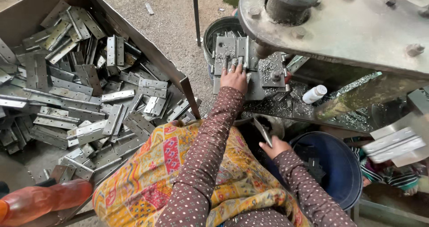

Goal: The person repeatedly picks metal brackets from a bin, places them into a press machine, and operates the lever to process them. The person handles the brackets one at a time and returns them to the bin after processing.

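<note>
Near the top centre, the left hand [234,77] lies flat, fingers spread, on a grey hinge [232,52] resting on the press bed [268,104]; it presses rather than grips, and the fingertips blend into the metal, so their hold is hard to read. The press head [339,23] fills the upper right and hides whatever sits beneath it. At lower centre, the right hand [273,147] is closed on a thin metal piece [262,131] (seen edge-on, likely another hinge, but I cannot tell). Just right of it is a blue bucket [342,173] with dark contents I cannot make out. A bin [27,16] of loose hinges fills the left side, its left edge cut off. A white bottle [314,94] lies among shavings on the bed. A blurred hinge [393,144] at the right edge is too close to read. An orange bottle [40,200] sits at lower left, partly cut off.
</note>
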